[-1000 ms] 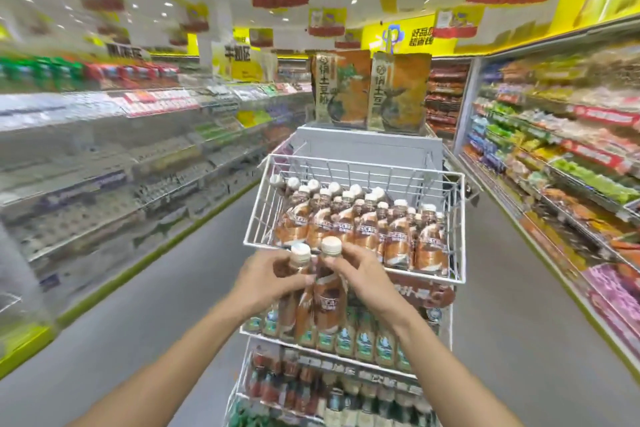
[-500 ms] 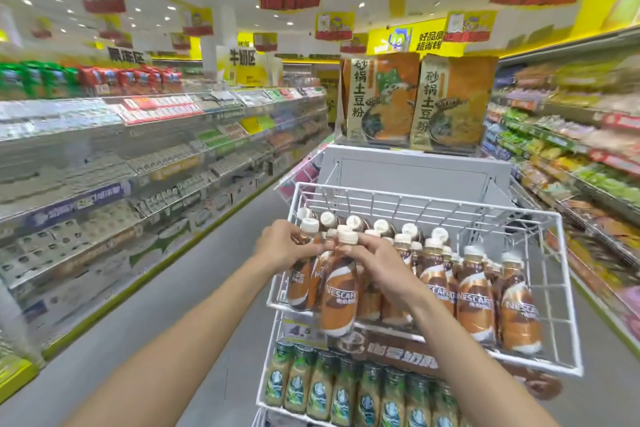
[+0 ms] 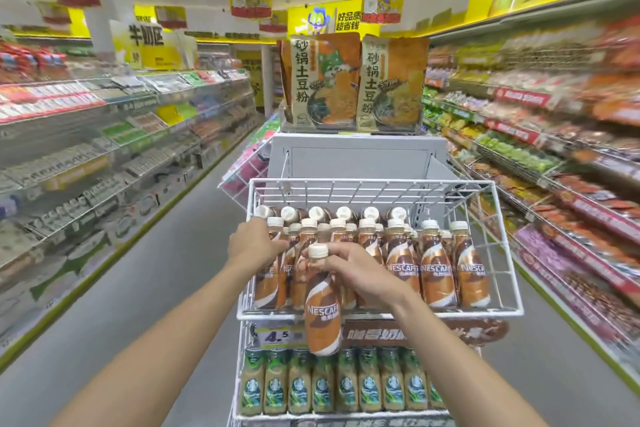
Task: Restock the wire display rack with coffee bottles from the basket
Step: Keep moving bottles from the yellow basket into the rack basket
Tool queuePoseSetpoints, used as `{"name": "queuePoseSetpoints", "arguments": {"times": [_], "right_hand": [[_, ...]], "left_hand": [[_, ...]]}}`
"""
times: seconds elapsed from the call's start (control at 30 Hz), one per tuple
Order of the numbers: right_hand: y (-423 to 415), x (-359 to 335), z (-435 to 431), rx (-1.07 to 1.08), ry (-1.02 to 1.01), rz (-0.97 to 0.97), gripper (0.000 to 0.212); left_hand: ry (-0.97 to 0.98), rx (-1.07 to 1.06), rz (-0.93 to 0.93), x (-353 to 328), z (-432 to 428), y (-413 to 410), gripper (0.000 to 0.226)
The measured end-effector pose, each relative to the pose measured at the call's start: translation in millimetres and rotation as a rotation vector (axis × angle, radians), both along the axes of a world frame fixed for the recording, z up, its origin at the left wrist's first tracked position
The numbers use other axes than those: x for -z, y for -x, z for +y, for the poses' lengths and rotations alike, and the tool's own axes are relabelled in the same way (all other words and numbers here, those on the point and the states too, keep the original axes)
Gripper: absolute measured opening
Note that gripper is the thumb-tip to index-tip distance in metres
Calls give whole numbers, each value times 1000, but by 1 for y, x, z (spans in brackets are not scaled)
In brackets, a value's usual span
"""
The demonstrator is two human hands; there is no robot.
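Note:
A white wire display rack [image 3: 504,291] stands in the aisle, its top tier holding several brown Nescafe coffee bottles [image 3: 436,274] with white caps. My right hand [image 3: 356,270] grips one coffee bottle [image 3: 322,319] by its neck, hanging in front of the tier's front edge. My left hand [image 3: 254,243] reaches over the tier's left front corner and holds a bottle [image 3: 272,281] standing at the left end of the front row. The basket is not in view.
A lower tier [image 3: 346,416] holds several green-labelled bottles [image 3: 346,381] under a price sign [image 3: 277,336]. Two large snack bags [image 3: 353,83] sit on a grey box [image 3: 356,159] behind the rack. Stocked store shelves [image 3: 104,149] line both sides of the grey aisle floor [image 3: 156,288].
Both hands rose with the bottles to the top tier. The left hand's bottle went over the wire into the front row; the right hand's bottle still hangs outside the tier.

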State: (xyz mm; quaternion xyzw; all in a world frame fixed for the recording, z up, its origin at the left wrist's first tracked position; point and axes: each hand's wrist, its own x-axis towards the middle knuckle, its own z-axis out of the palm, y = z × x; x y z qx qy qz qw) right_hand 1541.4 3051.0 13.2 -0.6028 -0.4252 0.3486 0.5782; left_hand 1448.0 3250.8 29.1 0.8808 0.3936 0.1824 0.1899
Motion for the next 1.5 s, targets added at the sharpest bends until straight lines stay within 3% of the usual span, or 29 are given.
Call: {"name": "queuePoseSetpoints", "arguments": {"times": [0.6,1.03,1.17,1.33,1.5], "right_hand": [[-12,-1,-22,-52,-44,74,29],[-135,-38,-149,100,-189,191,41],[-170,-39,-183,161,-114,165,53],[-191,-21,-197,216,-106,265,38],[-184,-14,-188,200,-158,329,37]], "left_hand": [[-173,22,5,6,-1,1,54],[-238,-6,71,10,6,-5,62],[-249,-9,86,12,12,-9,69],[-272,-12,95,12,14,-10,71],[-275,-33,126,12,10,-10,67]]}}
